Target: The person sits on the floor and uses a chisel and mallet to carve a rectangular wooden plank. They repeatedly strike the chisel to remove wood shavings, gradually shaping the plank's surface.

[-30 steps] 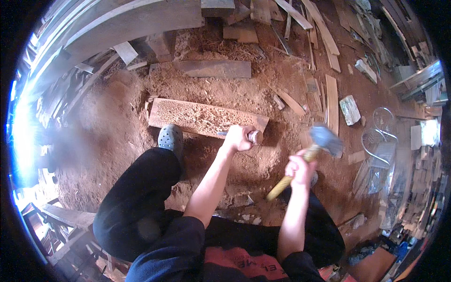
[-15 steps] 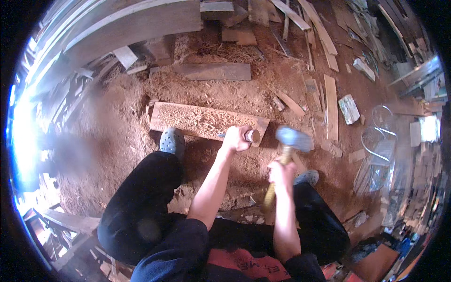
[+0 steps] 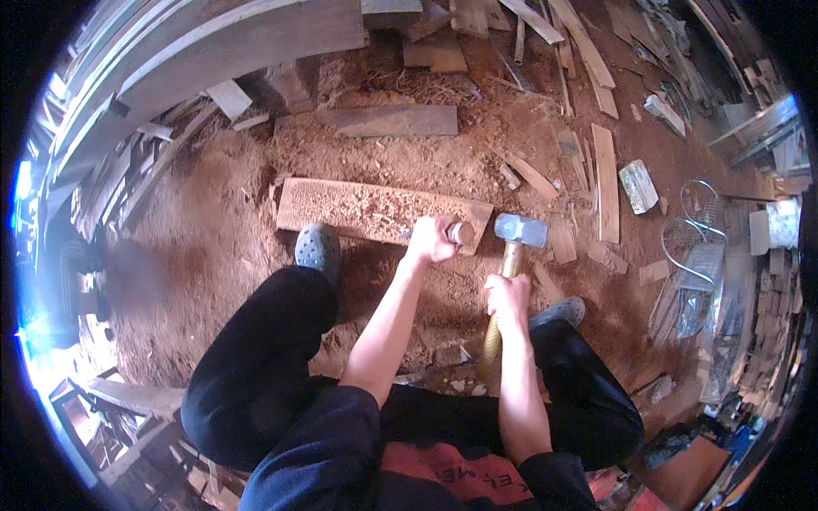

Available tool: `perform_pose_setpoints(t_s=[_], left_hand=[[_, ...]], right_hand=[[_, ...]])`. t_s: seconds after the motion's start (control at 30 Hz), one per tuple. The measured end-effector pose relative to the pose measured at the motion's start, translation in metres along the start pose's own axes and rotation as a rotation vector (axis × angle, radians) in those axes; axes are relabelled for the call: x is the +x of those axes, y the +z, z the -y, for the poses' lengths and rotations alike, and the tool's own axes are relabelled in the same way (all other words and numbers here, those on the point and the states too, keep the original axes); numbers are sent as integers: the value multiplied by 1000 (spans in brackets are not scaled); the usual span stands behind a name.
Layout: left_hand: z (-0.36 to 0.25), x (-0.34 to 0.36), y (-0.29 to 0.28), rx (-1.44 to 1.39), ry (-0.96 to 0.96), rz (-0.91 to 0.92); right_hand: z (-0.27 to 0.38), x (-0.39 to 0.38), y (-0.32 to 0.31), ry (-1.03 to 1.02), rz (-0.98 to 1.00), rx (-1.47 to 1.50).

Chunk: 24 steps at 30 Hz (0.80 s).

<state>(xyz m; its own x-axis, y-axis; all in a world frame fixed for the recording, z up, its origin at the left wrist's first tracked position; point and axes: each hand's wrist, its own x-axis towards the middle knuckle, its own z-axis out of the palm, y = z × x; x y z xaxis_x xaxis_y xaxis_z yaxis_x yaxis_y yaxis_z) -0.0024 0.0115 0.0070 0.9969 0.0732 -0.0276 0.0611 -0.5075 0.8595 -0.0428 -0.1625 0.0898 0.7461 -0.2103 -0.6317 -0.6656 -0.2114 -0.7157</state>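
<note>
My left hand point(image 3: 433, 239) is closed around a wood chisel, its round wooden handle end point(image 3: 463, 232) showing beside my fingers. The chisel's dark blade point(image 3: 406, 234) points left onto a wooden plank point(image 3: 298, 203) with a rough, pitted top strewn with chips. My right hand point(image 3: 509, 298) grips a hammer by its yellowish handle point(image 3: 492, 339). Its grey metal head point(image 3: 521, 230) hangs just right of the plank's end, a short gap from the chisel handle. My left clog point(image 3: 318, 249) is at the plank's near edge.
Another board point(image 3: 396, 121) lies beyond the plank on the reddish, sawdust-covered ground. Wood offcuts point(image 3: 606, 183) and a whitish block point(image 3: 638, 186) lie to the right, near a bent wire frame point(image 3: 694, 234). Large beams point(image 3: 247, 47) stretch across the far left.
The hammer, blurred before, now appears sharp and slightly higher, its head nearer upright over my right hand. My left hand keeps the chisel at nearly the same spot on the plank.
</note>
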Motion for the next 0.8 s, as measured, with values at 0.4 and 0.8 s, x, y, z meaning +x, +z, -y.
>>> perform_pose_setpoints(t_s=[0.4,0.8], left_hand=[[21,2,-45,-664,-24,-455],[3,-1,-2,-275,-43,-216]], right_hand=[[-115,66,-6,-91,18,-580],[-103,62,18,106,130,-567]])
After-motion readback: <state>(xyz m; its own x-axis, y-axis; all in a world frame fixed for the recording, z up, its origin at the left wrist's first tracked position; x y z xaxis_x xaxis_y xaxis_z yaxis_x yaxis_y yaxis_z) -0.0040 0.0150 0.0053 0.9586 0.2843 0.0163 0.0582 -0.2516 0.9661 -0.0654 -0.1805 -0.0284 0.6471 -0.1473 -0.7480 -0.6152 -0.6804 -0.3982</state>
